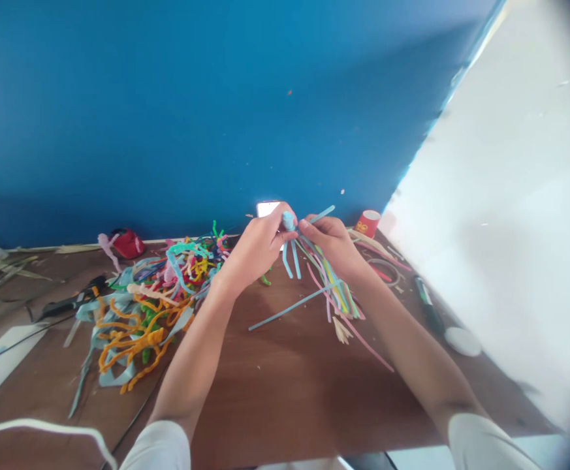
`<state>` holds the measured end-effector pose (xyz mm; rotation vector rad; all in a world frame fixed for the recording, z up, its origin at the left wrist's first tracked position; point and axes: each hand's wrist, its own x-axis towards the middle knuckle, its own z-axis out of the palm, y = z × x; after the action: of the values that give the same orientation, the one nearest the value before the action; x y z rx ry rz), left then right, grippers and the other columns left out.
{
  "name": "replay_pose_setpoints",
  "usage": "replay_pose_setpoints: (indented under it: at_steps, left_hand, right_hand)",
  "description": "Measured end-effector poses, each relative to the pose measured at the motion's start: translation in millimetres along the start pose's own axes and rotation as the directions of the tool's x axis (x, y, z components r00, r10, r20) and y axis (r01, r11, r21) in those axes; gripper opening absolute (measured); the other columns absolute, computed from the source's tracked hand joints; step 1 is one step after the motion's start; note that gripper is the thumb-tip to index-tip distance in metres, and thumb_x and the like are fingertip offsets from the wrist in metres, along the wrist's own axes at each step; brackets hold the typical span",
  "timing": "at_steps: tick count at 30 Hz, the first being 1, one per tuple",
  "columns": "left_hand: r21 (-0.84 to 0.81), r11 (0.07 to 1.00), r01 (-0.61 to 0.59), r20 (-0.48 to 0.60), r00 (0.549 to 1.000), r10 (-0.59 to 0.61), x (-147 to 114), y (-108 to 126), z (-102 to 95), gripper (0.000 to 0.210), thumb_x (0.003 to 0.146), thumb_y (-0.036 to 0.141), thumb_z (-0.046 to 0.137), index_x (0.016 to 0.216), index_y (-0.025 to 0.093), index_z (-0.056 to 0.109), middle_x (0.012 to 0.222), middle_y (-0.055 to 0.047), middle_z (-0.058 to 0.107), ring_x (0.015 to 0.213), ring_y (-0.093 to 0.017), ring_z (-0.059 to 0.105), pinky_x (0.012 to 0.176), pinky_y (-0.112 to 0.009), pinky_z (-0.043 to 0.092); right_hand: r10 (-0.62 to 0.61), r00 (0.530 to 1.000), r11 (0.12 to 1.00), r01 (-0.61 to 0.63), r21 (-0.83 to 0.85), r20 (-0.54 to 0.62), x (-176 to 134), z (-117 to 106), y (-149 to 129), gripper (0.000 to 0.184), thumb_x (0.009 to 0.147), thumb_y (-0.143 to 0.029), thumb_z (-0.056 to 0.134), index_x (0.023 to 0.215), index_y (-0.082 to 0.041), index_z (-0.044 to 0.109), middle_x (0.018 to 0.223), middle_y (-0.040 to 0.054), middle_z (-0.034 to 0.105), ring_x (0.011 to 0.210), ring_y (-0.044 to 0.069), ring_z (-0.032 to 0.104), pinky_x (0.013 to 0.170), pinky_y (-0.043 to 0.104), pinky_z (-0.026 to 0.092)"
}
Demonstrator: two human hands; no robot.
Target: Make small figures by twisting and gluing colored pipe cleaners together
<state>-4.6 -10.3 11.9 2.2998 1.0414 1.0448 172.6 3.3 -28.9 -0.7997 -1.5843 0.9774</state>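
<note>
My left hand (271, 236) is closed around a light blue pipe-cleaner figure (288, 220) with a rounded, coiled top. Two blue strands hang down below its fingers. Close beside it, my right hand (326, 236) pinches a light blue pipe cleaner (324, 213), whose free end sticks out up and to the right. Where that strand meets the coiled piece is hidden by the fingers. Under the right hand lies a bundle of pastel pipe cleaners (346, 303) in pink, green, yellow and blue. A single blue pipe cleaner (289, 309) lies across the table, left of the bundle.
A tangled heap of coloured pipe cleaners (152, 320) covers the left side. Behind my hands is a phone (266, 209). A red cup (367, 223), a marker (422, 290) and a white disc (462, 341) line the right edge. A glue gun (72, 301) lies far left.
</note>
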Motion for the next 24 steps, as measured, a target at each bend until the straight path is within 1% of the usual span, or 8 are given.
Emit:
replay_pose_setpoints:
  at_steps: [3,5,8,12,15,18,21,24]
  left_hand:
    - [0.029,1.0,-0.011,-0.017,1.0,0.012,-1.6,5.0,0.5,0.003,0.092,0.024,0.056,0.093,0.022,0.054,0.078,0.001,0.063,0.069,-0.013,0.053,0.068,-0.026,0.04]
    - [-0.023,1.0,0.007,-0.038,0.999,-0.008,-1.1,4.2,2.5,0.005,0.092,0.026,0.056,0.093,0.021,0.054,0.082,-0.001,0.064,0.072,-0.014,0.056,0.069,-0.026,0.041]
    - [-0.185,0.981,0.06,-0.089,0.993,-0.078,1.6,-1.9,6.3,0.011,0.09,0.028,0.059,0.095,0.019,0.055,0.085,-0.002,0.063,0.077,-0.014,0.058,0.069,-0.026,0.045]
    - [-0.426,0.891,0.156,-0.083,0.974,-0.21,4.2,-8.0,7.7,0.015,0.086,0.027,0.063,0.094,0.017,0.055,0.08,0.0,0.06,0.073,-0.011,0.058,0.065,-0.023,0.047]
    - [-0.532,0.824,0.194,-0.036,0.967,-0.251,3.6,-7.8,5.9,0.018,0.085,0.027,0.064,0.096,0.016,0.056,0.082,0.0,0.06,0.073,-0.01,0.059,0.067,-0.022,0.048]
    - [-0.562,0.802,0.201,0.0,0.97,-0.244,2.7,-6.9,4.6,0.02,0.085,0.028,0.065,0.098,0.016,0.057,0.083,0.0,0.061,0.075,-0.011,0.06,0.069,-0.023,0.049]
    - [-0.528,0.826,0.198,0.003,0.973,-0.231,2.6,-7.9,4.9,0.02,0.086,0.029,0.065,0.099,0.016,0.057,0.084,0.0,0.061,0.077,-0.011,0.061,0.069,-0.023,0.049]
    - [-0.466,0.865,0.187,0.01,0.979,-0.206,2.9,-10.5,6.2,0.021,0.087,0.03,0.064,0.101,0.016,0.057,0.087,-0.001,0.062,0.081,-0.013,0.062,0.071,-0.024,0.049]
  right_hand:
    - [0.248,0.965,0.928,-0.262,0.263,0.089,-0.6,0.9,0.3,0.041,0.081,-0.055,0.07,0.067,-0.019,0.057,0.058,-0.0043,0.044,0.05,0.009,0.038,0.048,0.026,0.029]
    - [0.279,0.955,0.906,-0.297,0.302,0.103,-0.4,-0.6,0.2,0.041,0.079,-0.055,0.073,0.067,-0.019,0.058,0.058,-0.004,0.046,0.049,0.009,0.04,0.047,0.025,0.029]
    - [0.173,0.984,0.965,-0.176,0.196,0.029,0.9,-5.9,-0.4,0.04,0.081,-0.054,0.071,0.066,-0.019,0.059,0.058,-0.0034,0.049,0.05,0.009,0.041,0.048,0.025,0.03]
    - [-0.08,0.994,0.99,0.071,-0.121,-0.079,1.6,-15.5,-1.3,0.033,0.082,-0.049,0.072,0.073,-0.02,0.058,0.061,-0.0039,0.051,0.055,0.01,0.042,0.053,0.026,0.033]
    - [-0.285,0.955,0.891,0.231,-0.392,-0.086,-0.4,-20.3,-0.1,0.027,0.083,-0.044,0.072,0.082,-0.022,0.058,0.066,-0.0032,0.054,0.057,0.011,0.046,0.056,0.027,0.037]
    - [-0.409,0.912,0.725,0.352,-0.592,0.041,-2.9,-21.7,2.6,0.02,0.09,-0.04,0.064,0.102,-0.024,0.064,0.082,0.0024,0.066,0.068,0.015,0.057,0.065,0.029,0.044]
    - [-0.471,0.865,0.595,0.458,-0.66,0.176,-4.1,-21.6,4.2,0.021,0.097,-0.033,0.054,0.111,-0.025,0.067,0.101,0.0078,0.07,0.088,0.019,0.064,0.077,0.031,0.046]
    - [-0.5,0.834,0.545,0.512,-0.664,0.232,-4.3,-21.7,3.4,0.021,0.099,-0.028,0.05,0.109,-0.023,0.068,0.103,0.0092,0.069,0.095,0.02,0.063,0.081,0.031,0.046]
